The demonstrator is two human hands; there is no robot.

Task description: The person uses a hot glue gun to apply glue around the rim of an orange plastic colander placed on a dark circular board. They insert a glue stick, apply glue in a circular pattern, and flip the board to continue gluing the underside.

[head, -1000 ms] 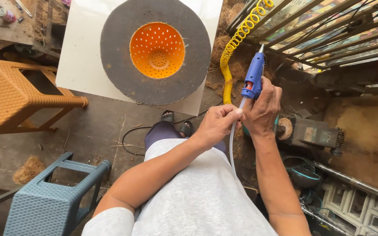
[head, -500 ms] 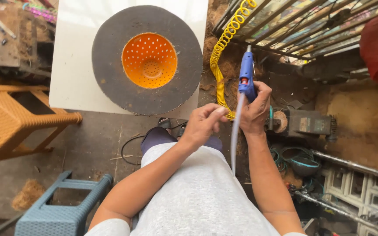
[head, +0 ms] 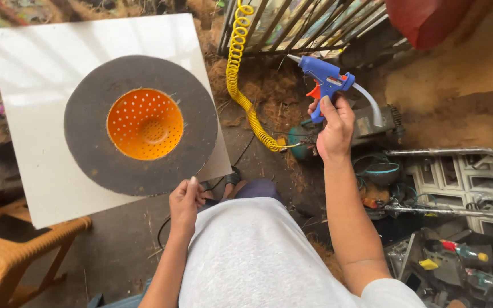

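On the dirt floor ahead of the person's knees lies a square white board [head: 41, 171], and on it rests a wide, flat, dark grey ring of rough fibrous material [head: 144, 125] with a round orange plastic colander bowl [head: 145, 123] sunk in its middle; the bowl is pierced with rows of small holes and holds nothing that shows. The left hand [head: 185, 202] sits at the near edge of the board, its fingers curled together, fingertips touching or just off the ring's rim; I cannot tell whether they pinch anything. The right hand [head: 333, 126] is raised to the right, well apart from the board, its fingers clamped round the grip of a blue plastic glue gun with an orange trigger [head: 326, 80], nozzle pointing up and left. A pale translucent glue stick [head: 369, 102] curves out of the gun's back. A yellow coiled hose [head: 241, 74] runs down beside brown coconut-like fibre on the ground. At the lower left stands a woven orange plastic stool [head: 7, 256], partly cut off. At the right, metal tubing [head: 452, 153] and a cluttered box of tools [head: 452, 256] are hard to make out.
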